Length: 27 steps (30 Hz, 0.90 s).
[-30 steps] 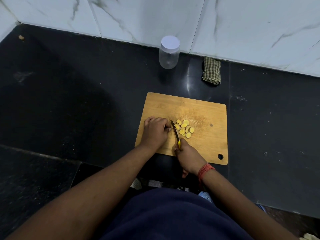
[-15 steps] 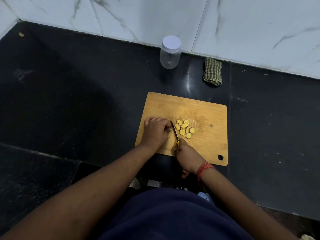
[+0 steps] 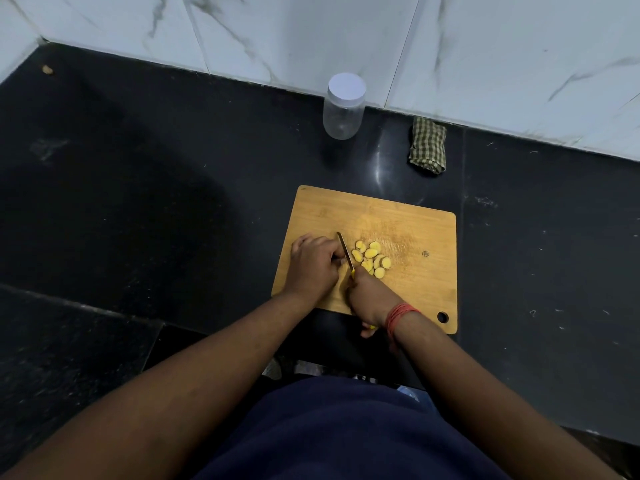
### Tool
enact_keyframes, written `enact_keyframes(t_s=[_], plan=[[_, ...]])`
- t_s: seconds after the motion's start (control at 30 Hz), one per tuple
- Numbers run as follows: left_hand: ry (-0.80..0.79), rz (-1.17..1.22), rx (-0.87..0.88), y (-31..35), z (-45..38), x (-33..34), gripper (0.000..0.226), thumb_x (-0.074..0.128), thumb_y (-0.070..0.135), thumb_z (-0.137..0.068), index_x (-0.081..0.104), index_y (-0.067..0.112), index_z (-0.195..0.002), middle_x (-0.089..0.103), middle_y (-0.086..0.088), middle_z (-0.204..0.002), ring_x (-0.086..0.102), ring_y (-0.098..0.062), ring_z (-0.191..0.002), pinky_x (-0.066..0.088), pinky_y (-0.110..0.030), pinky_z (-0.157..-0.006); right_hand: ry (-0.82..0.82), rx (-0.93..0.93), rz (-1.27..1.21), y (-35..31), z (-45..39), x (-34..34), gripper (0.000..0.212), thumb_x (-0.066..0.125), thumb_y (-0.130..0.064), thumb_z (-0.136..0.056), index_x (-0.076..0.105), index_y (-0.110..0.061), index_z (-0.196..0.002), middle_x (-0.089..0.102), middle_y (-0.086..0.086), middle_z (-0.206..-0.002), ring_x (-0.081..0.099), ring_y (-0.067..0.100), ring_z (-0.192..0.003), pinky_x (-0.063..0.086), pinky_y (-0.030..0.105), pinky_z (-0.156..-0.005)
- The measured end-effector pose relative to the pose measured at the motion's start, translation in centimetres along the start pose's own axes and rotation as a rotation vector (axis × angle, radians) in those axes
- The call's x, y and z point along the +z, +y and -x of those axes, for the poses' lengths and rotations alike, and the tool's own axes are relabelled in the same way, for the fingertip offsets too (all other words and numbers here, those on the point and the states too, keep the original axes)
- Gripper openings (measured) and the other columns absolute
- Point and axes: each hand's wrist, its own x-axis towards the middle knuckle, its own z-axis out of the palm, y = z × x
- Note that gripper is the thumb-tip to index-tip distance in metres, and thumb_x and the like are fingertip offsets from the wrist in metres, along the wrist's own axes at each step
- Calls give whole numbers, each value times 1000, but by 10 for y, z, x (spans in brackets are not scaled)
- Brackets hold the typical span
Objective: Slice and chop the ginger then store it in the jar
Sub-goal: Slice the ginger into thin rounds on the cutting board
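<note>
A single head-worn camera looks steeply down from above the person's chest onto a dark stone counter point(image 3: 138, 209), facing a marble-tiled wall point(image 3: 485, 57) that spans the top of the frame. The wide-angle lens bends the wall's base line (it sags toward both upper corners). A wooden cutting board point(image 3: 415, 282) sits just right of centre at arm's reach, both forearms running up from the lower edge. No second view shares the scene.

Black stone bench point(image 3: 173, 209) meeting a marble wall at its far edge. Wooden cutting board point(image 3: 415, 230) lies at the near edge; lidded clear jar point(image 3: 343, 110) and folded checked cloth point(image 3: 428, 145) sit along the far edge.
</note>
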Motion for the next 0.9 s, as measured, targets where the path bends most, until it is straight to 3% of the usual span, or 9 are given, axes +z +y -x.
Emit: enact_keyframes(t_s=[0.2,0.3,0.4,0.5,0.6,0.67,0.77,0.83,0.9], plan=[[27,-10,-18,1,1,3,13,69,14,-85,64,25,-80,66,9,-85,59,-16,-90,23,-35,-111,-6,-2,45,8,7,2,40,30,-4,-98,29,-13,-137,52,18,-78,52,28,-46,45,33,-30],[30,-13,-24,2,1,3,11,68,15,-85,65,24,-81,67,8,-87,58,-16,-92,23,-35,-111,-12,-2,64,13,12,5,37,32,0,-96,32,-9,-131,50,17,-80,54,31,-51,47,38,-30],[39,-24,-31,2,1,6,5,68,17,-86,68,21,-84,68,7,-90,59,-18,-94,24,-35,-110,-26,-7,119,20,15,7,37,32,4,-95,32,-8,-130,49,13,-77,52,27,-54,40,30,-28],[49,-23,-35,2,1,6,3,69,19,-87,68,21,-85,69,7,-91,59,-17,-95,24,-35,-111,-26,-28,150,32,19,10,31,33,2,-94,36,-7,-124,55,13,-84,56,30,-65,49,38,-46],[54,-33,-37,3,1,6,5,69,19,-88,67,23,-85,68,8,-91,58,-16,-95,24,-35,-111,-2,-64,231,46,22,12,31,35,0,-97,37,-2,-127,61,20,-95,53,26,-76,39,32,-62],[56,-33,-38,4,1,6,6,69,19,-88,66,23,-84,67,9,-90,58,-16,-94,24,-35,-111,-3,-81,266,54,27,13,32,37,0,-98,36,-1,-129,58,15,-93,51,22,-76,32,28,-60],[54,-33,-38,3,1,7,6,69,20,-88,66,23,-84,67,9,-89,57,-16,-95,23,-34,-110,18,-80,259,65,32,10,34,38,-5,-100,35,-3,-134,52,3,-86,46,13,-67,29,20,-48],[48,-35,-35,3,1,6,6,69,21,-89,66,23,-85,67,9,-90,57,-15,-95,23,-34,-111,56,-74,240,67,36,7,30,38,-9,-101,37,-6,-131,51,1,-82,46,10,-65,30,15,-47],[43,-28,-34,3,1,6,6,69,20,-89,66,24,-85,67,10,-90,57,-15,-96,23,-35,-111,106,-77,189,67,37,3,28,38,-14,-102,38,-10,-130,56,5,-84,52,16,-68,36,25,-52]])
